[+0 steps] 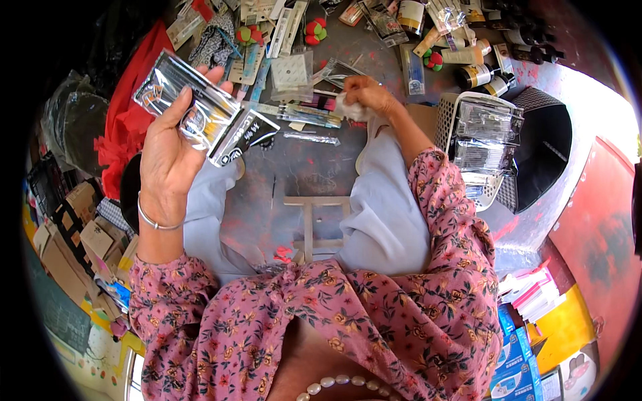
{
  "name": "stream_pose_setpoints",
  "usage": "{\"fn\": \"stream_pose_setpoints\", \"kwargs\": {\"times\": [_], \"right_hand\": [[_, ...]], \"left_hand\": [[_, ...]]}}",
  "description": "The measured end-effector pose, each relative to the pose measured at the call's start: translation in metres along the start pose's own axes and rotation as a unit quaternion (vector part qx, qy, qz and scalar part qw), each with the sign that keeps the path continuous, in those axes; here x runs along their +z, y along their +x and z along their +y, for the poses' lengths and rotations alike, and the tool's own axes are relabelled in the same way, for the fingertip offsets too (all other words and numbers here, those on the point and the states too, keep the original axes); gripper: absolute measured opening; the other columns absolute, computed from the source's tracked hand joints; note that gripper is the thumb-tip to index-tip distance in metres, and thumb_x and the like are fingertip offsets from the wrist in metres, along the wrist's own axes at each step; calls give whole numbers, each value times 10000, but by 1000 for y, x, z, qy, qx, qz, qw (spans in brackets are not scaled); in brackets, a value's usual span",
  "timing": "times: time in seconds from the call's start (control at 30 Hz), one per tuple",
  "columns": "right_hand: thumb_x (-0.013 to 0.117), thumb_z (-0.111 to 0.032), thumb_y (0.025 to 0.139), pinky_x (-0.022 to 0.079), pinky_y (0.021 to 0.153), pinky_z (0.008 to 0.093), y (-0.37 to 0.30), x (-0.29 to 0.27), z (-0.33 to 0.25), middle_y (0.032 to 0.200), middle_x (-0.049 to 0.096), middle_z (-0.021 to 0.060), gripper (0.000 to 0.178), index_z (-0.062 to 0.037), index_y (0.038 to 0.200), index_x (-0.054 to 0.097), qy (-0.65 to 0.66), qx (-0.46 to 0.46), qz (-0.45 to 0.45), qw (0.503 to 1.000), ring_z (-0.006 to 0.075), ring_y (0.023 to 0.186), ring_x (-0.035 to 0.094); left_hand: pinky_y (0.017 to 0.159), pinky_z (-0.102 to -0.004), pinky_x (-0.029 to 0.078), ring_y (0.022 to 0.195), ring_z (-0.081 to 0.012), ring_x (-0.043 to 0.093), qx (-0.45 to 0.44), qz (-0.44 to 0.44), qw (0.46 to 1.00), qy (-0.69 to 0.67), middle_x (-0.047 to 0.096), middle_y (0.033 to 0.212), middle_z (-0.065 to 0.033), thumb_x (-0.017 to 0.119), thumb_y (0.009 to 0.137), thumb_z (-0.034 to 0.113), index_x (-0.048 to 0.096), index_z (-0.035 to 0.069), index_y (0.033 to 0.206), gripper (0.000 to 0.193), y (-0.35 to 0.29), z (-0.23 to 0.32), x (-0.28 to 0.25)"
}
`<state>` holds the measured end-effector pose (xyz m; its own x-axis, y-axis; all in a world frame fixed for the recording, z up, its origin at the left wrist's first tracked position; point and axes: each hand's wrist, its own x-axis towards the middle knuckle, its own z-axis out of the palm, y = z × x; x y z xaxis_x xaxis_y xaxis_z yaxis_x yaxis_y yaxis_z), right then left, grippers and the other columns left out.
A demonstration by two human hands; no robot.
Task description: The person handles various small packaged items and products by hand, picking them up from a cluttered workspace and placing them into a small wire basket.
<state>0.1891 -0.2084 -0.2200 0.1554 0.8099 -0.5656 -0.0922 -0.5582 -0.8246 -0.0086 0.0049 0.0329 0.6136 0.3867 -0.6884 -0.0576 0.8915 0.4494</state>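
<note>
Spanning the scene, a grey tabletop (294, 167) strewn with small packaged goods. White slatted basket (447, 117), right side, holding stacked clear packets (485, 137). Left hand (167, 157), raised over the tabletop's left edge, fingers closed around a sheaf of clear plastic packets (190, 107) with black-and-white cards. Right hand (364, 93), resting farther out on the tabletop, fingers curled on a small white wad (348, 110).

packets (194, 107) in left hand (167, 157), basket (478, 144) at right, right hand (364, 93) between them
</note>
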Motion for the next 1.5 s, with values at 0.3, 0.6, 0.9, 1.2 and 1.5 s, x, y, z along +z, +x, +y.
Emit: {"fn": "stream_pose_setpoints", "kwargs": {"times": [0.3, 0.6, 0.9, 1.2, 1.5], "right_hand": [[551, -232, 801, 430, 686, 297, 4, 48, -16, 882, 614, 89, 248, -23, 917, 616, 75, 163, 37, 983, 202, 840, 553], [523, -134, 721, 508, 648, 316, 35, 1, -11, 869, 631, 146, 215, -4, 869, 608, -370, 163, 250, 880, 252, 773, 635], [508, -138, 769, 508, 681, 342, 41, 7, 5, 938, 643, 118, 215, -33, 907, 635, -484, 148, 157, 848, 258, 882, 627], [593, -172, 731, 472, 668, 292, 6, -47, -53, 830, 646, 108, 190, -19, 834, 642, -344, 136, 126, 921, 205, 808, 615], [650, -132, 743, 399, 569, 211, -76, -8, -228, 653, 539, -4, 134, -52, 692, 557, 87, -93, 97, 987, 75, 618, 486]], "left_hand": [[959, -451, 386, 1121, -306, 471, 9, 23, 1000, 5, 476, 1215, -182, 430, 897, 76, 392, -23, 1215, 335, 2, 5, 1], [948, -441, 396, 1120, -304, 475, 1, 55, 998, 7, 494, 1211, -157, 430, 900, 89, 400, 2, 1230, 342, 4, 3, -2], [927, -442, 416, 1098, -291, 496, 0, 63, 998, 19, 505, 1202, -152, 478, 879, 89, 422, 17, 1224, 357, 3, 2, 9], [903, -421, 438, 1013, -294, 544, -7, -4, 1000, 4, 525, 1150, -180, 481, 856, 49, 420, -27, 1189, 347, -4, 2, 20], [916, -351, 430, 1077, -239, 506, -17, -193, 980, -37, 519, 1168, -176, 479, 855, 81, 403, -103, 1191, 391, 18, 1, -6]]}}
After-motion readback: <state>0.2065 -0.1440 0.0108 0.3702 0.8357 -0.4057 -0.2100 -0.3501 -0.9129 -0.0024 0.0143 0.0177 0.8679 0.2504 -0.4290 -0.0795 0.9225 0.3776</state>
